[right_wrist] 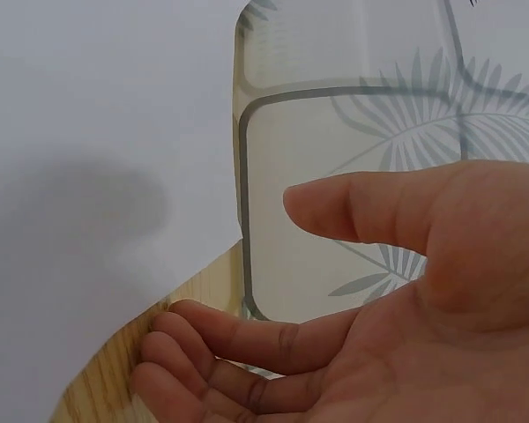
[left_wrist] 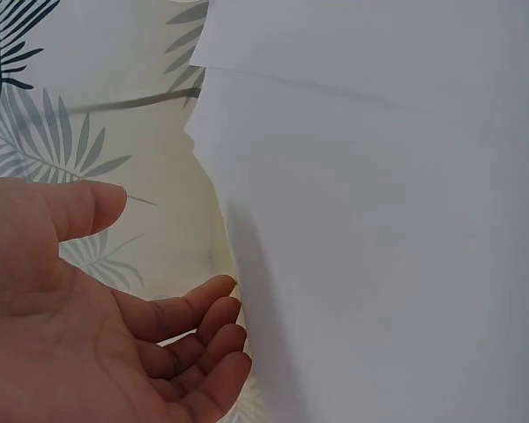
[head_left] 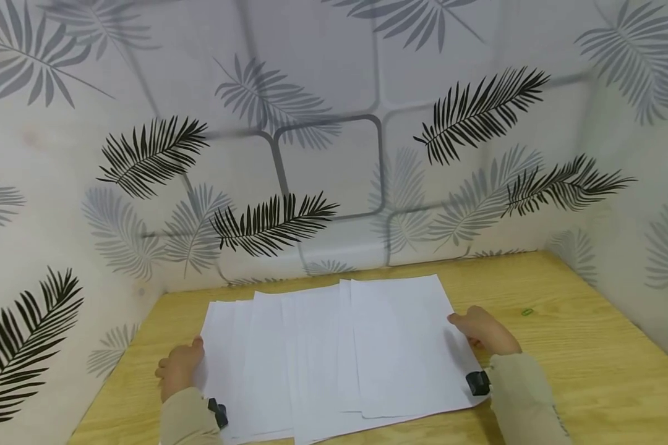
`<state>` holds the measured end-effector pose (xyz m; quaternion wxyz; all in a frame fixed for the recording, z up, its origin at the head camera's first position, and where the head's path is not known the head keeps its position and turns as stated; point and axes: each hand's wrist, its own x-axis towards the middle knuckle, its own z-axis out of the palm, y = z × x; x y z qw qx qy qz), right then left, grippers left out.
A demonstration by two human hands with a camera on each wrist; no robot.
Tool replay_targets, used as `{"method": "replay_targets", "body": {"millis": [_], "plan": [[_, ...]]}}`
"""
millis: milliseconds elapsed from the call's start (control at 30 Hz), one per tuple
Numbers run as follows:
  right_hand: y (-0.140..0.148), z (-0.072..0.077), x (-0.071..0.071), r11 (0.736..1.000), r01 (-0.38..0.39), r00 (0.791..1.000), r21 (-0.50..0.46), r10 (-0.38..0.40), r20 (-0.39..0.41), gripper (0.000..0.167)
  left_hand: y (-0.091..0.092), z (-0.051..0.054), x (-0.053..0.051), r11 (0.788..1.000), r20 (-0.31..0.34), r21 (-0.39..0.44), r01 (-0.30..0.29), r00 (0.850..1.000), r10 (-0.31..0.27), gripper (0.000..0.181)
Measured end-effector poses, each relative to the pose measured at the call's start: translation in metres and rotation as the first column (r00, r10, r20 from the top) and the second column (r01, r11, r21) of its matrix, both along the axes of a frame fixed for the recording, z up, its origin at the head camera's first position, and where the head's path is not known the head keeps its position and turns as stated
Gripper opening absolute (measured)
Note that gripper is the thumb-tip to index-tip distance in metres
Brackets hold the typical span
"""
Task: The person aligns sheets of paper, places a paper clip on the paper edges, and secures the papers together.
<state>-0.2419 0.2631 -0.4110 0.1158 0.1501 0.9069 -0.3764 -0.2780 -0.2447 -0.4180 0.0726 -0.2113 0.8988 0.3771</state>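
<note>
Several white paper sheets (head_left: 317,358) lie overlapping in a spread on the wooden table. At their left edge is my left hand (head_left: 179,369), its fingertips (left_wrist: 219,304) against the paper's side and its thumb held apart. My right hand (head_left: 487,330) is at the right edge, beside the topmost sheet (head_left: 406,346). In the right wrist view the right thumb (right_wrist: 353,204) stands away from the loosely bent fingers (right_wrist: 247,344), which are close to the paper's edge; whether they touch it I cannot tell. Neither hand pinches a sheet.
A small green paper clip (head_left: 527,312) lies on the wooden tabletop (head_left: 579,346), right of the paper. Leaf-patterned wall covering (head_left: 334,167) rises behind the table and at both sides. Dark wrist devices (head_left: 477,383) sit at both sleeve cuffs.
</note>
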Motion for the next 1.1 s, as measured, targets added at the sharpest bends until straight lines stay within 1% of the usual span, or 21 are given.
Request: {"method": "replay_targets", "body": {"millis": [100,233,467,667,767,967,1100], "plan": [[0.002,-0.004,-0.002,1.000,-0.006,1.000,-0.018,0.006,-0.016,0.044,-0.001,0.001,0.001,1.000,0.010,-0.010,0.025,1.000,-0.025,0.074],[0.005,-0.008,-0.004,0.999,-0.015,1.000,-0.040,0.014,-0.025,0.043,0.000,0.002,0.000,0.998,0.023,-0.025,0.050,0.998,-0.050,0.074],[0.003,-0.004,-0.003,0.999,-0.024,0.999,-0.035,0.023,-0.037,0.044,0.002,0.001,-0.003,0.998,0.038,-0.035,0.048,0.998,-0.047,0.076],[0.000,-0.002,-0.004,1.000,-0.015,1.000,0.012,0.015,-0.018,0.049,0.003,0.002,-0.006,0.997,0.050,-0.053,0.051,0.998,-0.048,0.075],[-0.001,-0.001,-0.004,1.000,-0.017,1.000,0.022,0.017,-0.016,0.046,0.003,0.001,-0.008,0.996,0.057,-0.063,0.061,0.997,-0.058,0.074],[-0.001,-0.003,-0.002,1.000,-0.021,0.999,0.008,0.022,-0.029,0.039,0.004,0.003,-0.009,0.991,0.068,-0.086,0.106,0.993,-0.100,0.071],[-0.001,-0.002,-0.002,1.000,-0.016,1.000,-0.006,0.016,-0.022,0.038,0.007,0.005,-0.009,0.990,0.087,-0.085,0.112,0.991,-0.104,0.069]]}}
